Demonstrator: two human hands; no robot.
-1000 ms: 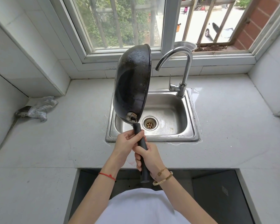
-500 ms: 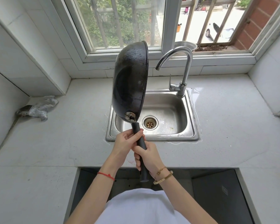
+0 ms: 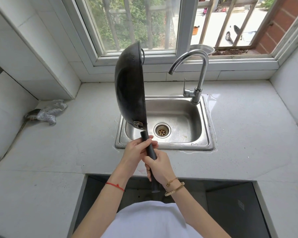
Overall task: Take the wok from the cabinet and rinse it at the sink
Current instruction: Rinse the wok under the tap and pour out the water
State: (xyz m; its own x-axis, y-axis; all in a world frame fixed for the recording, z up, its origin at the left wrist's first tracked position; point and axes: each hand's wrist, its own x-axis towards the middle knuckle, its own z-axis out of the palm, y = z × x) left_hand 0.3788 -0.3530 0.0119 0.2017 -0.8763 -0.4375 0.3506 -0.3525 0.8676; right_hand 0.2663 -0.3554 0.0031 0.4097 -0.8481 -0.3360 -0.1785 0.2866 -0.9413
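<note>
A black wok (image 3: 129,86) stands on edge above the left side of the steel sink (image 3: 203,145), its dark underside facing left and its rim facing the tap. Its long black handle points down toward me. My left hand (image 3: 136,152) grips the handle just below the wok's rivet plate. My right hand (image 3: 159,166) grips the handle lower down, with gold bracelets on the wrist. The chrome tap (image 3: 196,69) arches over the sink's back right corner, with no water running from it.
A crumpled silver scouring cloth (image 3: 48,111) lies on the white counter (image 3: 76,148) at the left wall. A steel bowl (image 3: 202,48) rests on the window sill behind the tap. A puddle (image 3: 212,100) spreads right of the tap. The cabinet below me stands open and dark.
The wok has turned further onto its edge, so I now see it nearly side-on, and it has shifted slightly left. Both hands keep their grip on the handle.
</note>
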